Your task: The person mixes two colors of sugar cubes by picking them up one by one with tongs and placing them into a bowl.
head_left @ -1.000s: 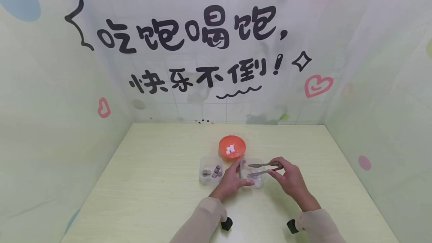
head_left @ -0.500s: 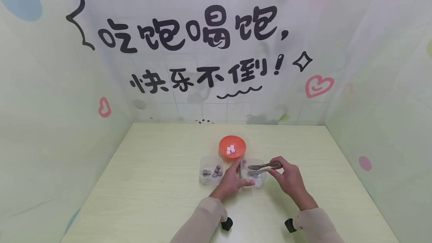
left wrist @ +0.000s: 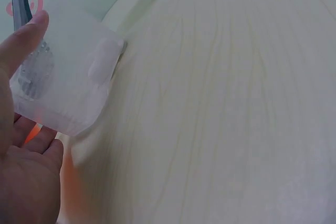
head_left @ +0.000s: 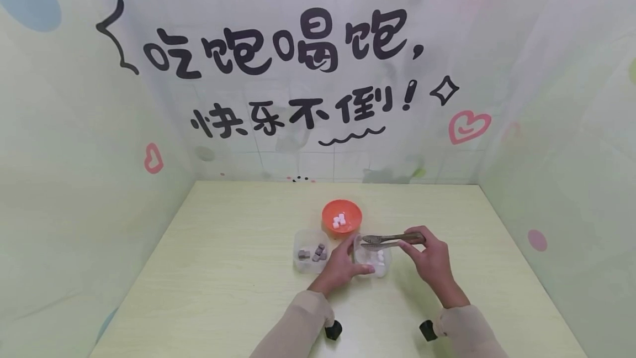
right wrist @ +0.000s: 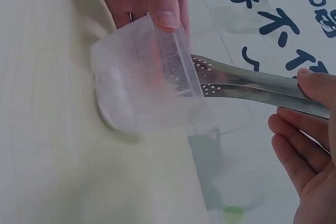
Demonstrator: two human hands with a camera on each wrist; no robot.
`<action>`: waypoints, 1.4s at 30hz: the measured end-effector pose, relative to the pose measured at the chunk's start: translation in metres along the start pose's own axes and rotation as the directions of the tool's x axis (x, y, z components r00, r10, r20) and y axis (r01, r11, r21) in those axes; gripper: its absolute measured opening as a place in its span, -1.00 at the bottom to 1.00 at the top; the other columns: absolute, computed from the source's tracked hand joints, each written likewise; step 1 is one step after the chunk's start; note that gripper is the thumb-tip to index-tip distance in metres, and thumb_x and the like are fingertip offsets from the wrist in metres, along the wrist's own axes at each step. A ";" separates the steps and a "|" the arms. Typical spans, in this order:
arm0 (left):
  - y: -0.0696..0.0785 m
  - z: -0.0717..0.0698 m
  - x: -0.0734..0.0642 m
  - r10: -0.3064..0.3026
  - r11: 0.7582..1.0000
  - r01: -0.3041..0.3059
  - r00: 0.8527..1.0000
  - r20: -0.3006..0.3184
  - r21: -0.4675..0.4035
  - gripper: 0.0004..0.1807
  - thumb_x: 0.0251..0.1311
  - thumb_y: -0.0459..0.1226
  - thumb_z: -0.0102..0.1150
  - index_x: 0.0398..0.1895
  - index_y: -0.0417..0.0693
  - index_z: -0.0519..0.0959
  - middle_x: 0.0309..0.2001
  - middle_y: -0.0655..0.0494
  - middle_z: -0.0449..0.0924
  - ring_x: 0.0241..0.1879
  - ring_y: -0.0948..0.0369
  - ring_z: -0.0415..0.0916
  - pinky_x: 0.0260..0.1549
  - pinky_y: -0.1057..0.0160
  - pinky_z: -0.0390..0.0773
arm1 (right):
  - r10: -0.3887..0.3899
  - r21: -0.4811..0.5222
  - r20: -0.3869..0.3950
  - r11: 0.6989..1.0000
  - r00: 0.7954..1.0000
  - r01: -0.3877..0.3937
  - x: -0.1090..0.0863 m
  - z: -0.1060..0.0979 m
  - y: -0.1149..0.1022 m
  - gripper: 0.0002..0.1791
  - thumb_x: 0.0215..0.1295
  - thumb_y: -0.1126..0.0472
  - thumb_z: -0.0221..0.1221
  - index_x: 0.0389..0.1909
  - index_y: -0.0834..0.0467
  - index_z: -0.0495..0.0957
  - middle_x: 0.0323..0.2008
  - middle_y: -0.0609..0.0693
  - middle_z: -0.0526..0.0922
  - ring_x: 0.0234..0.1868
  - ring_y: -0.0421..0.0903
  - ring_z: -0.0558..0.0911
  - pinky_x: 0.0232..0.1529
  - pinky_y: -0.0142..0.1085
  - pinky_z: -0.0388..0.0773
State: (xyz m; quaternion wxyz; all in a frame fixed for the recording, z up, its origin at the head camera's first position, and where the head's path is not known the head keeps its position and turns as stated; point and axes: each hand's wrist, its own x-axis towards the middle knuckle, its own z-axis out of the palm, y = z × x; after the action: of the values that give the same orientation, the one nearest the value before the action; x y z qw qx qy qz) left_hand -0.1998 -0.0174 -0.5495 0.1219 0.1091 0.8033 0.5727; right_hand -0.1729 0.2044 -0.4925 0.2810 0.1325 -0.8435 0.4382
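Pinching the long silver metal tongs with perforated ends (right wrist: 249, 80) between thumb and bent fingers, my right hand (head_left: 432, 257) is nearly closed on them, the remaining fingers loosely curled below. The tongs reach out leftward from that hand toward my left, their tips slightly parted inside the mouth of a squarish, cloudy clear plastic box (right wrist: 123, 51). I can't tell whether anything sits between the tips.

I'd expect the tongs to be light and springy, smooth enough to twist; holding them farther toward the tips should steady them. The box looks light and thin-walled, likely to flex and slide, so its side wall is the place to hold. That is where my left hand (head_left: 340, 266) has it, thumb on the near side, fingers spread to the far side. Small white cubes (head_left: 381, 257) lie in the box, between my hands; they look soft or crumbly, calling for gentle pressure.

Beyond my left hand stands a round orange bowl (head_left: 354, 215) with more white cubes (head_left: 339, 220). Just left of that hand, another cloudy clear plastic box (head_left: 300, 241) holds dark purplish-brown cubes (head_left: 318, 253).
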 end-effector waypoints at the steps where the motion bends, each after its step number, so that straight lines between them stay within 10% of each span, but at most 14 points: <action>1: 0.000 0.000 0.000 0.006 1.000 -0.006 1.000 -0.003 0.000 0.11 -0.13 -0.11 0.56 0.52 0.05 0.12 0.44 0.12 0.21 0.42 0.06 0.11 0.33 0.00 0.20 | 0.009 0.019 -0.007 1.000 1.000 -0.009 0.001 0.000 -0.001 -0.69 -0.06 0.44 0.45 -0.27 0.22 0.58 -0.45 -0.02 0.73 -0.40 -0.26 0.68 -0.31 -0.57 0.49; 13: -0.004 -0.001 0.001 0.009 1.000 -0.009 1.000 -0.004 -0.008 0.14 -0.15 -0.10 0.57 0.52 0.10 0.10 0.45 0.12 0.19 0.42 0.04 0.12 0.32 0.04 0.24 | 0.120 0.143 -0.051 0.983 0.992 -0.111 0.011 -0.013 -0.048 -0.73 -0.01 0.56 0.36 -0.25 0.45 0.54 -0.45 0.21 0.70 -0.39 -0.38 0.64 -0.10 -0.69 0.40; 42: 0.000 -0.001 -0.001 -0.031 0.999 0.031 1.000 0.005 -0.011 0.15 -0.13 -0.08 0.56 0.54 0.26 0.05 0.46 0.18 0.16 0.43 0.06 0.10 0.33 -0.03 0.21 | 0.175 0.300 -0.205 0.948 0.963 -0.109 0.040 0.011 -0.057 -0.73 0.05 0.58 0.31 -0.22 0.53 0.50 -0.40 0.29 0.66 -0.35 -0.41 0.62 -0.08 -0.57 0.51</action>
State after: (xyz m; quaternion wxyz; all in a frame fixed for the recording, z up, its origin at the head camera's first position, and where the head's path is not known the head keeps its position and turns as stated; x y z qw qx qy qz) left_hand -0.1996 -0.0183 -0.5491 0.1333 0.0975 0.8015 0.5748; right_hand -0.1822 0.1630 -0.4360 0.3217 0.0588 -0.7407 0.5869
